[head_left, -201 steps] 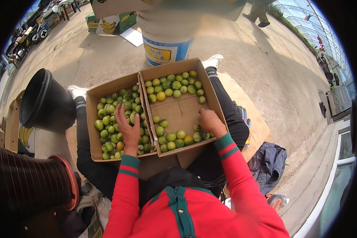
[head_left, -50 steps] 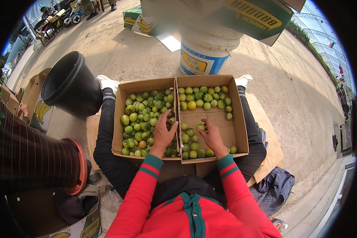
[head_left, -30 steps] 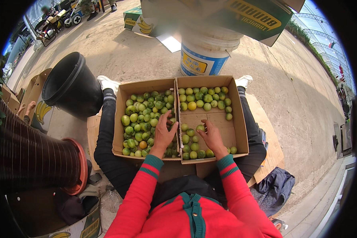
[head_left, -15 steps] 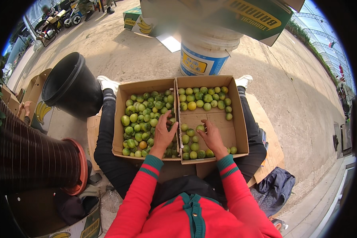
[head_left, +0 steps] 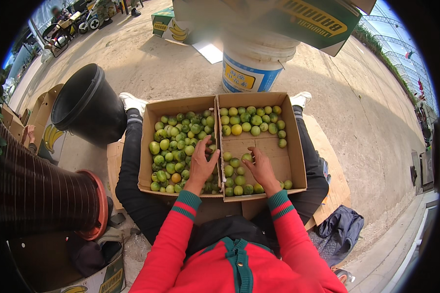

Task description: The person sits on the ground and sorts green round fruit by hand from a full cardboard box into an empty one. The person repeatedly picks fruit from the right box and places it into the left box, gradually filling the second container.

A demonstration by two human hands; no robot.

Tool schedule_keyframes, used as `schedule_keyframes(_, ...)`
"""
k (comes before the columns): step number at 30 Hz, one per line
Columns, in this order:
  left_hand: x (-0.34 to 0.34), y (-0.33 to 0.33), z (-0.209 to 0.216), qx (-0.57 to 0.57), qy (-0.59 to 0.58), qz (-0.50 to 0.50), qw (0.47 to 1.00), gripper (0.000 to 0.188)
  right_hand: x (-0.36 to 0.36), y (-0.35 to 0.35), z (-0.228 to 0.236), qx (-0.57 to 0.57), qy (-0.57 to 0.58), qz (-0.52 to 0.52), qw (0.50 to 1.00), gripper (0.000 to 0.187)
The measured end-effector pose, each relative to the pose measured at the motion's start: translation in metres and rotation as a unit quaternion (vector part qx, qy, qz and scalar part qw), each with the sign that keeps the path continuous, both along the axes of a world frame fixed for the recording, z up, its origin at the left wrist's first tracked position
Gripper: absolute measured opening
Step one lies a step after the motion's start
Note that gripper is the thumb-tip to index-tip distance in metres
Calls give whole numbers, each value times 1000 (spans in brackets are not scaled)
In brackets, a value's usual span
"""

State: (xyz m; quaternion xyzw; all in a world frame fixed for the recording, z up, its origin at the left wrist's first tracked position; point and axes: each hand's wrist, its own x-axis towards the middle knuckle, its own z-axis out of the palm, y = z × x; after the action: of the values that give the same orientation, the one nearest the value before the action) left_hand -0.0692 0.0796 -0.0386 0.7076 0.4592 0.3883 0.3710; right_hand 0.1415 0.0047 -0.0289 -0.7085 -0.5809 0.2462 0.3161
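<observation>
Between my legs two cardboard boxes stand side by side. The left box is filled with green tomatoes, with an orange one near its front. My left hand hovers over that box's right side, fingers curved and apart; nothing shows clearly in its grasp. In the right box, tomatoes line the far side, the left side and the near edge, around bare cardboard. My right hand is inside it, thumb and fingertips around a green tomato. My palm hides part of the near row.
A black bucket stands left of my leg. Beyond the boxes, a white bucket supports a green banana carton. A dark ribbed column with a red rim lies at left. Another person's hand shows there. Dark clothing lies at right.
My hands and the tomatoes look the same. At the far left, the other person's hands have shifted, and a person in the far background has moved slightly.
</observation>
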Motion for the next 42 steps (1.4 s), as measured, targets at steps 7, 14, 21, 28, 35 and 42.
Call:
schedule_keyframes(7, 0, 0, 0, -7, -1, -1, 1000, 53, 1, 0, -2, 4, 2, -1, 1000, 43)
schedule_keyframes(14, 0, 1, -2, 1, 7, 1, 1000, 53, 0, 0, -1, 1, 2, -2, 1000, 43)
schedule_keyframes(21, 0, 1, -3, -7, 3, -2, 1000, 53, 1, 0, -3, 4, -6, -1, 1000, 44)
schedule_keyframes(28, 0, 0, -1, -6, 4, -1, 1000, 53, 0, -1, -2, -3, -8, 0, 1000, 43)
schedule_keyframes(35, -1, 0, 6, 66, -33, 13, 997, 55, -4, 3, 6, 3, 77, -31, 997, 51)
schedule_keyframes(42, 14, -16, 38, 256, 64, -120, 957, 60, -1, 3, 1, 40, 386, 43, 921, 54)
